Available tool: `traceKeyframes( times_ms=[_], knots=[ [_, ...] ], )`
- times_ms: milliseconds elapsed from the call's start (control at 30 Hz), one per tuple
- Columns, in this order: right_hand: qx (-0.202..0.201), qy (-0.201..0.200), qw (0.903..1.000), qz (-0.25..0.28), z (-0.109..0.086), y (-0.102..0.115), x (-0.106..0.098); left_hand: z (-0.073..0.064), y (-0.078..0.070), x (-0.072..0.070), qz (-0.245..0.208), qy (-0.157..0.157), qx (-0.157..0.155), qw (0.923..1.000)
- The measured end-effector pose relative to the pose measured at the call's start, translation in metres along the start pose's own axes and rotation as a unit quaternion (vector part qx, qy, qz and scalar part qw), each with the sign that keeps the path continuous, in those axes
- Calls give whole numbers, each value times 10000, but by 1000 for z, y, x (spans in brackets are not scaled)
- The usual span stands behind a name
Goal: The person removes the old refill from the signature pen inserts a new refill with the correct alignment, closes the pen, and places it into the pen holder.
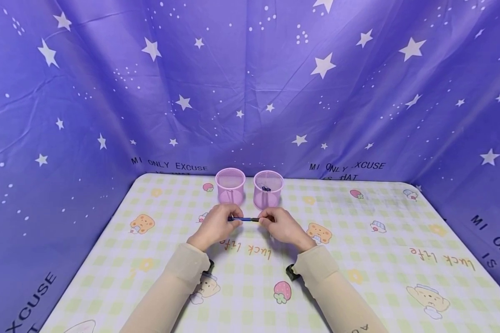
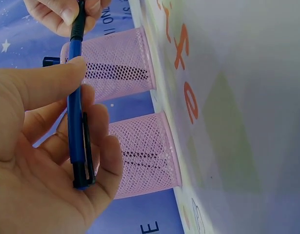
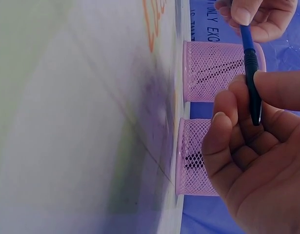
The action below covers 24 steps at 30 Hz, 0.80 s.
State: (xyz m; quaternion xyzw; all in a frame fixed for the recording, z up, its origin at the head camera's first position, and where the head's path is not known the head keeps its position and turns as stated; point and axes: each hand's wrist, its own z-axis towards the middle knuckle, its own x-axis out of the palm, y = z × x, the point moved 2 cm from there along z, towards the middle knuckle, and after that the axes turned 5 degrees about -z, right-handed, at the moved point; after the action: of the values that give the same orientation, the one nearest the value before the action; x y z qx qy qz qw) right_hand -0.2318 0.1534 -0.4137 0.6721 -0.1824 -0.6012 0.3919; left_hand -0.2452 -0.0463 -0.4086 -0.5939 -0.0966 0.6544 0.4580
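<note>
A pen with a blue barrel, black grip and black clip is stretched level between both hands over the table. My left hand holds it by the clip end, thumb pressed on the barrel in the left wrist view. At the other end, my right hand pinches the black grip, and the pointed tip shows below the thumb in the right wrist view. Just beyond the hands stand two pink mesh pen holders. Several dark pens are inside the right holder; the left holder shows only thin dark streaks through its mesh.
Under the hands lies a green-and-white checked tablecloth with cartoon prints. A purple star-patterned curtain hangs right behind the table's far edge and along its sides. Both holders stand close to that far edge.
</note>
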Motion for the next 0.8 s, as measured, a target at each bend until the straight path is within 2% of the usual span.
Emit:
traceKeyframes(
  times_ms=[300, 500, 667, 800],
  knots=[
    [75, -56, 10000, -28, -1, 2, -2, 0, 0, -1, 108, 87, 73, 9999],
    [50, -32, 10000, -43, -1, 2, -2, -1, -1, 0, 114, 144, -6, 9998],
    [66, -3, 10000, -50, -1, 3, -1, -1, -1, 0, 140, 104, -127, 9998],
    [86, 25, 10000, -21, -2, 3, 0, 0, -1, 0, 160, 41, -81, 9998]
  ],
)
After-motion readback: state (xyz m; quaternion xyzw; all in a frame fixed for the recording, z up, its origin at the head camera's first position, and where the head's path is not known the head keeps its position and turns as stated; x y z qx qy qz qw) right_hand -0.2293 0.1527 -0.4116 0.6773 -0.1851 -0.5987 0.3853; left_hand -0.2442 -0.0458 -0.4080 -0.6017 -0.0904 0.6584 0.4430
